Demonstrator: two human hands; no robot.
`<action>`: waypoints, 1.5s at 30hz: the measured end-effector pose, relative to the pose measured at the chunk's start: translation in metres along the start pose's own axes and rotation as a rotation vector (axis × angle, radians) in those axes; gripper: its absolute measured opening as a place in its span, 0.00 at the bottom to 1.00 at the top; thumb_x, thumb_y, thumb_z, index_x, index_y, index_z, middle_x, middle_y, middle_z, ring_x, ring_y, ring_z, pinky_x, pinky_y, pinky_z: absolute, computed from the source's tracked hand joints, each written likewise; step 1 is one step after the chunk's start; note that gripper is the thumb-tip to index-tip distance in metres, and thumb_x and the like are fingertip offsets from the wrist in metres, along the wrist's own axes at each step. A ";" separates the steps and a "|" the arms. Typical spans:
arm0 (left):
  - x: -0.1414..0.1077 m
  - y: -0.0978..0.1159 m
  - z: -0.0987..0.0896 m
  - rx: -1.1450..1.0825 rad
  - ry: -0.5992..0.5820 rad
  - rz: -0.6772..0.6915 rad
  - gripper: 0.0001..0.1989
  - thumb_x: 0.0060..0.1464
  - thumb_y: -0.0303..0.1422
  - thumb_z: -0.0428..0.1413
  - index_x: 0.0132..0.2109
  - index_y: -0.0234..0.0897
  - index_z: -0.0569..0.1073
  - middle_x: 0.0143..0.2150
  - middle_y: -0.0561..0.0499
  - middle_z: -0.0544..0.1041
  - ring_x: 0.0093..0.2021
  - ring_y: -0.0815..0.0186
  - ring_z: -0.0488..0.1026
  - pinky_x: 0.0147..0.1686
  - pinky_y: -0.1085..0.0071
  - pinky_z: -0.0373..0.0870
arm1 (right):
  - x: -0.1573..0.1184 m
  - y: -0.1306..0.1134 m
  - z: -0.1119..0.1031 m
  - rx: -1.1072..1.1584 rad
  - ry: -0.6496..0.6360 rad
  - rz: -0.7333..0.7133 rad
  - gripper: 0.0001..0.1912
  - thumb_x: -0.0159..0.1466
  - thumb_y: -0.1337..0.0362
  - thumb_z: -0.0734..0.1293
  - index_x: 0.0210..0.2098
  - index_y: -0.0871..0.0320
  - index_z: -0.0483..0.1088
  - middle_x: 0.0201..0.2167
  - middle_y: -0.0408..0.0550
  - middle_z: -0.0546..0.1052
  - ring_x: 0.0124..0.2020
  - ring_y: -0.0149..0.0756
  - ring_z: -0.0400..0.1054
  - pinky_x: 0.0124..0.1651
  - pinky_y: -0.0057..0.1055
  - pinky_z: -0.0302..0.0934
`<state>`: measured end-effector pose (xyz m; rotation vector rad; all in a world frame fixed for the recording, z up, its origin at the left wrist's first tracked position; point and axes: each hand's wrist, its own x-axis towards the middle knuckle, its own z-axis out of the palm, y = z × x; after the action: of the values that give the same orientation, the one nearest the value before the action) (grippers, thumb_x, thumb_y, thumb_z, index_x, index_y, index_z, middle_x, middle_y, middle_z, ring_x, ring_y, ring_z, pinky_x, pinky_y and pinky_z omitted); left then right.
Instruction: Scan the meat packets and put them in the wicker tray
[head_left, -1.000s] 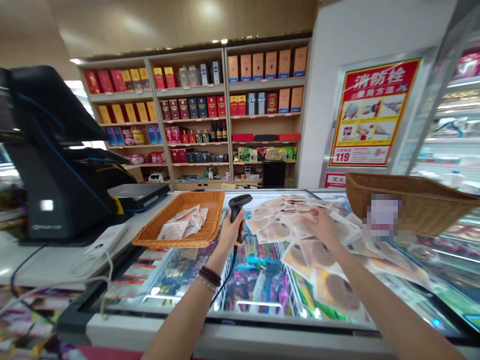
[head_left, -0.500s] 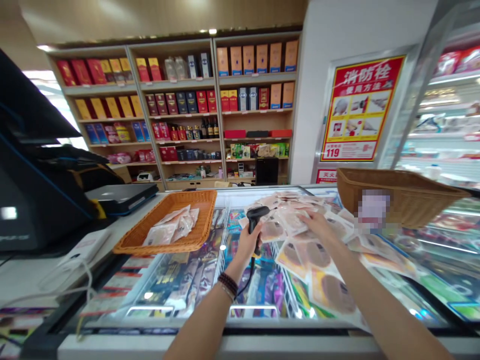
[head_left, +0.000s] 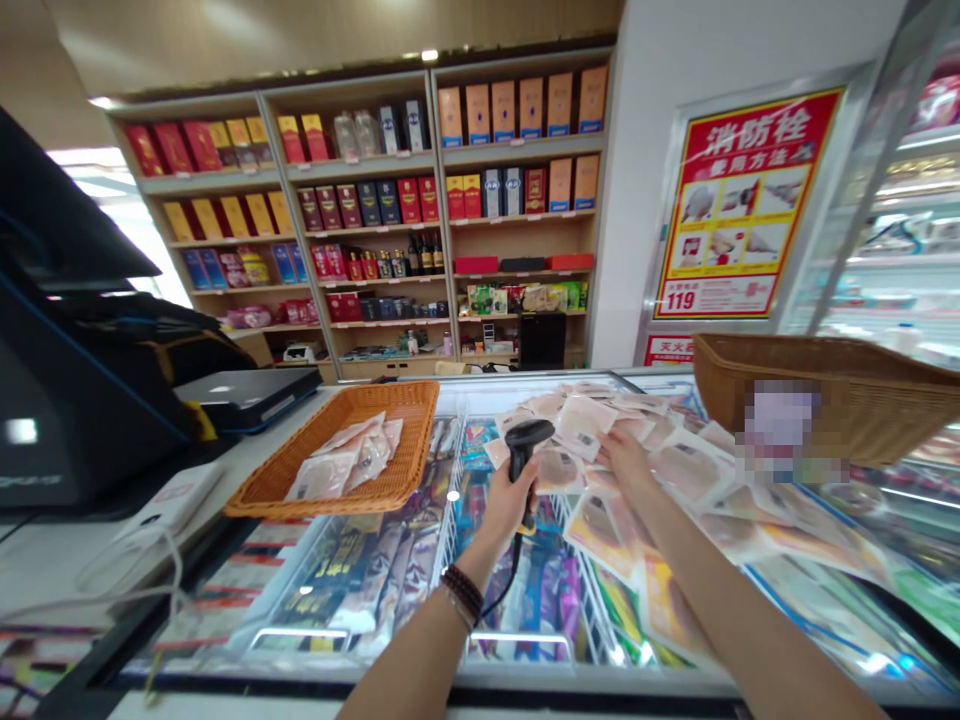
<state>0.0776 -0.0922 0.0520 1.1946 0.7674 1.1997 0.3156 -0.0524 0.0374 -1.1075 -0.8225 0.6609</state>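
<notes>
My left hand (head_left: 508,503) is wrapped round the handle of a black barcode scanner (head_left: 529,433), whose head points right and whose cable hangs down by my beaded wrist. My right hand (head_left: 626,462) pinches the edge of a clear flat packet (head_left: 584,424) bearing a small dark printed code. This packet is tilted up in front of the scanner's head. Beneath and around my right hand spreads a loose pile of similar packets (head_left: 690,468), some with yellow edges, on the freezer's glass top. What lies inside the packets is hard to make out.
Left of my hands, an orange wicker basket (head_left: 259,490) holds several packets. A brown basket (head_left: 885,400) stands at the right. Under the glass lie wrapped goods (head_left: 360,580). A dark checkout machine (head_left: 67,400) and a flat scale (head_left: 247,395) are on the left counter.
My right hand has raised and tilted the packet, so its printed code now shows near the scanner. My left hand keeps its hold on the scanner. The view has shifted slightly.
</notes>
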 end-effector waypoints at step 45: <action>-0.018 0.121 -0.170 0.258 0.324 0.293 0.33 0.48 0.64 0.70 0.33 0.42 0.66 0.21 0.60 0.67 0.16 0.74 0.62 0.16 0.75 0.58 | -0.017 -0.035 0.176 0.242 -0.163 0.225 0.10 0.54 0.71 0.79 0.29 0.55 0.76 0.27 0.47 0.84 0.32 0.42 0.83 0.36 0.32 0.82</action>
<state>-0.1185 -0.0705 0.1234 1.3751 1.0380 1.5981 0.1611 0.0103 0.1051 -0.9414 -0.7383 1.0228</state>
